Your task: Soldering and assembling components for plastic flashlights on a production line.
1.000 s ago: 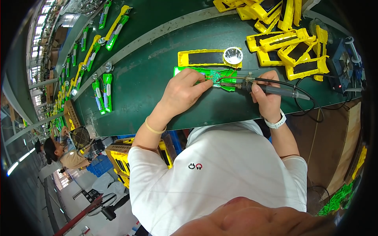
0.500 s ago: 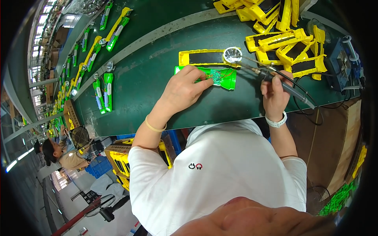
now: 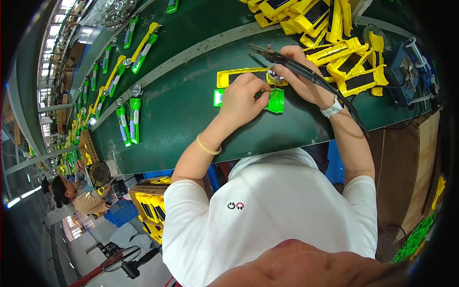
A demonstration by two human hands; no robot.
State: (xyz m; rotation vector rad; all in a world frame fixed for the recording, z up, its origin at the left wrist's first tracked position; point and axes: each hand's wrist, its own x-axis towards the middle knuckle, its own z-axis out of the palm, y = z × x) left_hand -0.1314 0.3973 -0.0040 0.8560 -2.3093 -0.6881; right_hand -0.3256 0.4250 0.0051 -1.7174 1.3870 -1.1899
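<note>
On the bench before me lies a green flashlight-shaped housing (image 3: 275, 103) with a circuit board and thin wires, partly covered by my left hand. My left hand (image 3: 243, 99) rests over it, thumb and forefinger pinched on a thin reddish wire. Just beyond is a yellow frame with a dark panel (image 3: 224, 78). A round silvery reflector (image 3: 275, 73) sits at its right end, at the fingertips of my right hand (image 3: 306, 83). That hand also carries a soldering iron (image 3: 310, 74), its dark handle and cable lying across the hand; the grip is partly hidden.
A heap of yellow frames (image 3: 354, 67) lies at the back right, beside a dark blue soldering station (image 3: 400, 71). Two green housings (image 3: 135, 122) lie at left. Several more line the far strip. A person (image 3: 79, 193) and a black fan (image 3: 98, 174) are at far left.
My right hand has moved left and forward to the reflector, swinging the soldering iron and its cable across. My left hand has shifted slightly right over the housing. The reflector appears tilted differently.
</note>
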